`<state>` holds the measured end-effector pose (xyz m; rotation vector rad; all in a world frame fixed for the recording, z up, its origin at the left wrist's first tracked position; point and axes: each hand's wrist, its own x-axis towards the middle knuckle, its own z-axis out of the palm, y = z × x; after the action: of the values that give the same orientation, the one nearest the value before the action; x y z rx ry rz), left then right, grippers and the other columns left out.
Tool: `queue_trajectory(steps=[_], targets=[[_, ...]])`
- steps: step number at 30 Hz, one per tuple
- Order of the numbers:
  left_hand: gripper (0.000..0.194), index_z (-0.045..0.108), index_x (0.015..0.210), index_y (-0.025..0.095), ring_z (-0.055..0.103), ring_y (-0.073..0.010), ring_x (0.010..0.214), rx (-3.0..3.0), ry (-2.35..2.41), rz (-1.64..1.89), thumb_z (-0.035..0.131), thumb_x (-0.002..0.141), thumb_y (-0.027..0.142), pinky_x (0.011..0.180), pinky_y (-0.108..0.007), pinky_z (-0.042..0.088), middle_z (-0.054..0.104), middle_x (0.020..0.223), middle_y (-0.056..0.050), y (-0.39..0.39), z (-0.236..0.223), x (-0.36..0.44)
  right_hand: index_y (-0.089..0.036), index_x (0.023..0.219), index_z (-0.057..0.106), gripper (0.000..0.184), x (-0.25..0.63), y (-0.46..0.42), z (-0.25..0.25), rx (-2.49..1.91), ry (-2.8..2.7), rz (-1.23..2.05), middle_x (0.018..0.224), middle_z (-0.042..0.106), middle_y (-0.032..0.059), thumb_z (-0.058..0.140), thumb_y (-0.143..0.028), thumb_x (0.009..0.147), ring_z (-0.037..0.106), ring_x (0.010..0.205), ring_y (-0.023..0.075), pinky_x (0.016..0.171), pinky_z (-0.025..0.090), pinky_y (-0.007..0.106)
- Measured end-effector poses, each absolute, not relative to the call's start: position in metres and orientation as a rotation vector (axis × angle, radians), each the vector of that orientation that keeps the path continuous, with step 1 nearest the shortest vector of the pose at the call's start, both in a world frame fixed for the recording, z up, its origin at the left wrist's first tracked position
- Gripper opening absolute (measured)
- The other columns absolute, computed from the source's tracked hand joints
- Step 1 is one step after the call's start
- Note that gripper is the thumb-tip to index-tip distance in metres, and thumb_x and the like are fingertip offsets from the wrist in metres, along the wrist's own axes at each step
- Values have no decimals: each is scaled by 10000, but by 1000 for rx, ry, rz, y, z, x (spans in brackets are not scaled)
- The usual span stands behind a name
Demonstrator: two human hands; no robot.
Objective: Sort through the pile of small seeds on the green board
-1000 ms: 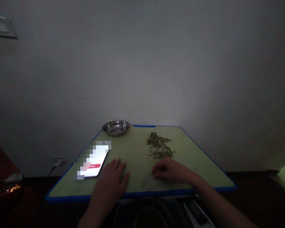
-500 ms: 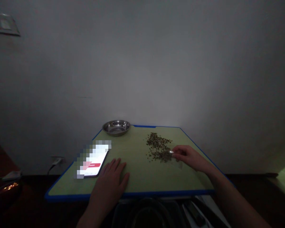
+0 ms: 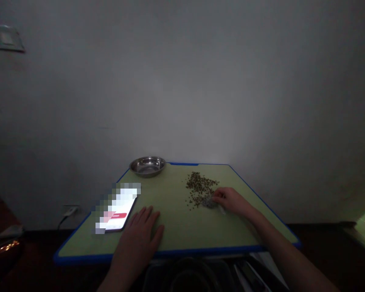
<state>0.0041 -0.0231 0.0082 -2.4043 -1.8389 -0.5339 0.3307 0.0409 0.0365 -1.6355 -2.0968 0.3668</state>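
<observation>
My right hand (image 3: 231,199) is closed in a pinch on a thin, see-through piece of plastic (image 3: 208,202), possibly a small bag. The plastic lies over the near edge of a scatter of small brown grains (image 3: 200,183) on the light green tabletop (image 3: 176,227). Its exact form is too blurred to make out. Flat on the table, fingers stretched, my left hand (image 3: 140,235) rests palm down and holds nothing. Just left of its fingers is a lit phone (image 3: 118,211), partly pixelated.
A shallow steel bowl (image 3: 147,167) stands at the table's far left corner. Blue edging (image 3: 85,258) runs around the table, whose far side is near a grey wall (image 3: 182,81). Dark objects (image 3: 194,275) sit below the near edge.
My right hand has moved slightly left and toward me with the plastic, which now lies lower over the grains. My left hand stays in place on the table. The view has tilted slightly.
</observation>
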Motion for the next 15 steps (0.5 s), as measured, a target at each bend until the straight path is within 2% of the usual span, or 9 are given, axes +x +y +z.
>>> queue_trajectory(steps=[8, 15], targets=[[479, 594, 1234, 178, 476, -312, 1289, -2401, -1822, -505, 401, 867, 416, 1057, -523, 381, 543, 1374, -138, -23, 9, 3, -197, 783, 677, 137, 334, 78, 44, -1775, -2024, 72, 763, 694, 42, 582, -281, 835, 583, 690, 156, 602, 330, 240], [452, 607, 1208, 204, 494, -303, 1273, -2391, -1783, -574, 413, 864, 422, 1039, -515, 401, 566, 1355, -115, -25, 7, 3, -171, 783, 662, 158, 340, 82, 58, -1662, -2088, 161, 774, 682, 39, 545, -268, 826, 582, 717, 151, 637, 380, 232]])
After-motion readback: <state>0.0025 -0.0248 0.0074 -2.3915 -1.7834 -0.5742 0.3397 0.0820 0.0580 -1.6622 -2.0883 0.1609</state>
